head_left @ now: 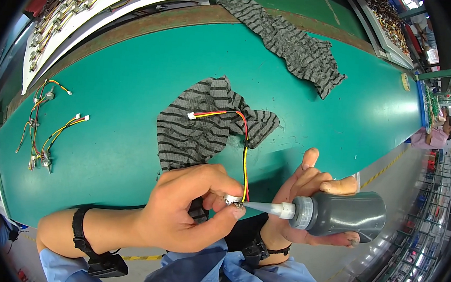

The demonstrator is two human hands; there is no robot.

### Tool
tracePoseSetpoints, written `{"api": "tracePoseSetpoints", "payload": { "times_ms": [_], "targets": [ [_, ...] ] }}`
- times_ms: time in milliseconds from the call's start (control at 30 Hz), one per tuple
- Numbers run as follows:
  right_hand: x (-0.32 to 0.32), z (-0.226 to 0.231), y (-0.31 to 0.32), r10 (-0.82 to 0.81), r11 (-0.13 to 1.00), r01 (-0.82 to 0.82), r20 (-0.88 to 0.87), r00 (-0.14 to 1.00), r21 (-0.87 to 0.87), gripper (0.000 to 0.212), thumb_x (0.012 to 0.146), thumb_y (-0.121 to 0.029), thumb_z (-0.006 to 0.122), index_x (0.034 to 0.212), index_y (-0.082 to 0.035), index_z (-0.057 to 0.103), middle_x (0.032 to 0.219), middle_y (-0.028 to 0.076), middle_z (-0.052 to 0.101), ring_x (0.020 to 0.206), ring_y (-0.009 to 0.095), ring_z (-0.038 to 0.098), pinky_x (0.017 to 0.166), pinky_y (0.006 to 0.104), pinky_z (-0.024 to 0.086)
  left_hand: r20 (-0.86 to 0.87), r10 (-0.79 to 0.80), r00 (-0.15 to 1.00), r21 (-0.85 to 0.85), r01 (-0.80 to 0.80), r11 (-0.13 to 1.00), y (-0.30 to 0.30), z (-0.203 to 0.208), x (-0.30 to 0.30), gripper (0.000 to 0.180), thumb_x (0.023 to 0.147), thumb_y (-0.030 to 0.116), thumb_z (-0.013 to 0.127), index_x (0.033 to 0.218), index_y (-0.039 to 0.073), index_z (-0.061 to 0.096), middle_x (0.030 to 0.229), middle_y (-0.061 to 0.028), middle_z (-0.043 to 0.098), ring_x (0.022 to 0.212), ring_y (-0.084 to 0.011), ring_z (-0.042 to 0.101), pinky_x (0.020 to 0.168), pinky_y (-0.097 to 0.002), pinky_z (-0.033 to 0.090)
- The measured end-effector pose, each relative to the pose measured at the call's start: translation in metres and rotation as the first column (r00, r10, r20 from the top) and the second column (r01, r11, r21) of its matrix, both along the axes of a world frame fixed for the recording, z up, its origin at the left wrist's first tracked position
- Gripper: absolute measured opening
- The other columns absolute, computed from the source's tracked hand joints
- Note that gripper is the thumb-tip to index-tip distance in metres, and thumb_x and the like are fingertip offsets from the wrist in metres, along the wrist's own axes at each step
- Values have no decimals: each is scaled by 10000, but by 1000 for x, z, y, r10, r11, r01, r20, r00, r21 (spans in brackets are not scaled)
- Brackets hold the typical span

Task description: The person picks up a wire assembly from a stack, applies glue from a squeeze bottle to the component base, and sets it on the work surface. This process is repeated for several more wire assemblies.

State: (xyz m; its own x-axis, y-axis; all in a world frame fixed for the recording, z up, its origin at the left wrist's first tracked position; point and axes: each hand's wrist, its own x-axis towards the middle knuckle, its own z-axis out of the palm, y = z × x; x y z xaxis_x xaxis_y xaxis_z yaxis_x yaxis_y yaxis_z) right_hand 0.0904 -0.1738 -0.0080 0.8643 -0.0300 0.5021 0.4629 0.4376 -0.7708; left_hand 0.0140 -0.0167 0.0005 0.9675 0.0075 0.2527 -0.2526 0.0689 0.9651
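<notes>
My left hand [191, 204] pinches a small potentiometer [231, 199] between thumb and fingertips. Its red, yellow and black wires [245, 153] rise and bend left to a white plug [191, 115] lying over a grey-and-black striped cloth [189, 133]. In my right hand [306, 187] lies a dark squeeze bottle [349, 215] on its side, with a clear cap and a thin tapered nozzle [262, 207]. The nozzle's tip is at the potentiometer's wire end, beside my left thumb; whether it touches is too small to tell. My right fingers partly wrap the bottle.
Several wired potentiometers [45, 157] lie at the left of the green table [112, 169]. White boards [80, 34] with rows of similar parts stand at the far left. Another striped cloth [302, 46] lies at the back. A person in pink [431, 135] is far right.
</notes>
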Motion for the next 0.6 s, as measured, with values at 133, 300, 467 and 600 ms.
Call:
{"api": "tracePoseSetpoints", "payload": {
  "times_ms": [133, 300, 467, 600],
  "targets": [
    [1, -4, -3, 0, 1000, 0, -1, 1000, 24, 733, 822, -765, 352, 859, -37, 428, 469, -2, 319, 423, 96, 253, 889, 389, 300, -7, -2, 1000, 0, 2, 1000, 0, 1, 0, 210, 749, -97, 608, 938, -44, 533, 762, -90, 580, 586, -100, 442, 508, -238, 334],
    [3, -6, -4, 8, 999, -9, 29, 1000, 31, 743, 815, -773, 354, 854, -35, 440, 466, 2, 335, 425, 94, 258, 836, 375, 296, -21, -14, 1000, -8, 14, 1000, 0, 1, 0, 210, 755, -93, 602, 941, -38, 524, 779, -87, 574, 600, -100, 440, 514, -236, 333],
    [4, -4, -7, 35, 998, -36, 20, 999, 50, 762, 751, -784, 462, 837, -27, 473, 511, 8, 427, 423, 114, 367, 748, 378, 266, -19, -32, 999, -7, 32, 999, 1, 0, -1, 215, 762, -90, 591, 956, -36, 513, 802, -95, 572, 618, -106, 438, 538, -239, 343],
    [3, -6, -10, 64, 997, -64, -8, 998, 53, 727, 752, -743, 506, 847, -23, 493, 519, 14, 443, 435, 119, 382, 745, 373, 265, -34, -38, 999, -8, 37, 999, 2, -1, -3, 219, 768, -88, 577, 968, -36, 503, 821, -110, 569, 647, -119, 446, 578, -256, 361]
  ]
}}
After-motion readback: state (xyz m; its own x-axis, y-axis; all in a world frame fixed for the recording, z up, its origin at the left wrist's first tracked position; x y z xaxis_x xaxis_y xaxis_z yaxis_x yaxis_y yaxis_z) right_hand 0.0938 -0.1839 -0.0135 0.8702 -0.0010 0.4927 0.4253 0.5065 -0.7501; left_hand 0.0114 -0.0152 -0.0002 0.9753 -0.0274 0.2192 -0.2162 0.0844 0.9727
